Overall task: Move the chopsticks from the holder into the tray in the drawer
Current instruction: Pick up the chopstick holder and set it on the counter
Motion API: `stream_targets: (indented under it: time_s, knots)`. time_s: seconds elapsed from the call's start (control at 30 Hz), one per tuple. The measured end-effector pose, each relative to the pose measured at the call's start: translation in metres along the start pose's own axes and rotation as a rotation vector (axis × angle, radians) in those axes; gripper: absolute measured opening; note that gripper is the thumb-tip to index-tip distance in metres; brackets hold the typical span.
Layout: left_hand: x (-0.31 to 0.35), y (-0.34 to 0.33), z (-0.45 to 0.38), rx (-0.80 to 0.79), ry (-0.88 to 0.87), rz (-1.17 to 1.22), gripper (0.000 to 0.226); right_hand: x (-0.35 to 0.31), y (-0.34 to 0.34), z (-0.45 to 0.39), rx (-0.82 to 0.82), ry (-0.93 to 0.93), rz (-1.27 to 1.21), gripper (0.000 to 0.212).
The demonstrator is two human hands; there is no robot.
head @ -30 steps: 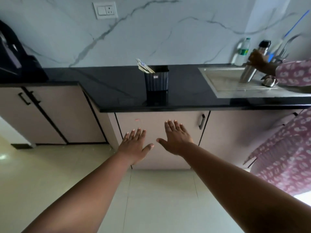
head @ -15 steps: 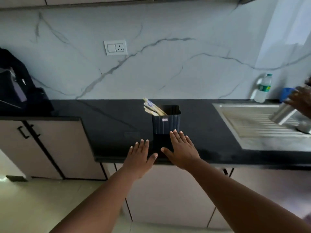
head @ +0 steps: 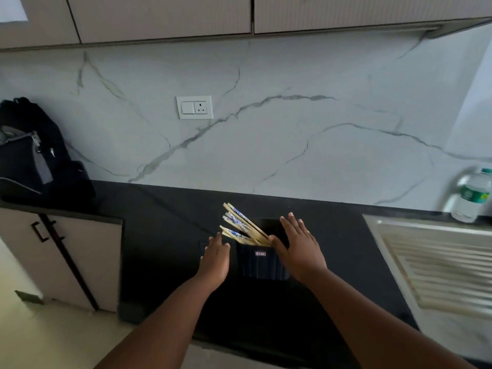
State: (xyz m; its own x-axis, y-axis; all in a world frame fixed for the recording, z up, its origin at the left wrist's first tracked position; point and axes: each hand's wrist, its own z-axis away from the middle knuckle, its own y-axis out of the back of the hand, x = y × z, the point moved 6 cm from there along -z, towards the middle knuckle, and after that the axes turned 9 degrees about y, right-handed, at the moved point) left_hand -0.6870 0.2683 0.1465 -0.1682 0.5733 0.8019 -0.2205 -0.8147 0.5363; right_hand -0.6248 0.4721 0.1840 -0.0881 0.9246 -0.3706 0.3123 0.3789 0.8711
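Note:
A black ribbed holder [head: 262, 265] stands on the black countertop [head: 165, 235]. Several wooden chopsticks [head: 241, 226] with blue-patterned tops lean out of it toward the left. My left hand [head: 215, 258] hovers flat just left of the holder, fingers together, holding nothing. My right hand [head: 299, 246] is spread open over the holder's right side, its thumb close to the chopsticks, gripping nothing. No drawer or tray is in view.
A black backpack [head: 32, 155] sits on the counter at the far left. A steel sink drainboard [head: 436, 267] lies at the right, with a plastic water bottle [head: 472, 195] behind it. A wall socket [head: 195, 107] and upper cabinets [head: 165, 17] are above.
The view has tilted up and closer to the counter. Both hands have risen from in front of the cabinet doors to either side of the holder. The other person at the sink is out of view.

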Motion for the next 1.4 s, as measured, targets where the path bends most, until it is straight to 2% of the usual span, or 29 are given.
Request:
stream_targets:
  time_s: [0.27, 0.4, 0.53, 0.6, 0.7, 0.77, 0.9, 1.2, 1.4]
  knots:
    - [0.005, 0.000, -0.054, 0.084, 0.021, 0.087, 0.048, 0.043, 0.001, -0.028, 0.124, -0.279, -0.429, 0.081]
    - [0.013, -0.002, -0.087, 0.070, -0.016, -0.010, 0.043, 0.058, -0.007, -0.042, 0.105, -0.427, -0.538, 0.089]
    - [0.013, -0.015, -0.113, -0.091, 0.105, 0.213, 0.034, 0.068, -0.027, -0.051, 0.124, -0.612, -0.826, 0.079]
    - [0.015, -0.026, -0.115, -0.177, 0.142, 0.332, 0.027, 0.067, -0.047, -0.050, 0.077, -0.723, -0.985, 0.082]
    - [0.004, -0.050, -0.111, -0.309, 0.295, 0.652, 0.043, 0.061, -0.070, -0.048, 0.072, -0.805, -1.247, 0.085]
    - [-0.001, -0.062, -0.110, -0.389, 0.384, 0.805, 0.056, 0.062, -0.073, -0.050, 0.147, -0.799, -1.410, 0.071]
    - [0.001, -0.071, -0.114, -0.465, 0.401, 0.881, 0.064, 0.070, -0.076, -0.052, 0.174, -0.820, -1.498, 0.059]
    - [-0.007, -0.049, -0.106, -0.297, 0.447, 0.866, 0.063, 0.065, -0.096, -0.063, 0.040, -0.809, -1.533, 0.054]
    - [-0.020, -0.037, -0.077, -0.105, 0.447, 0.935, 0.076, 0.053, -0.101, -0.073, -0.069, -0.752, -1.578, 0.050]
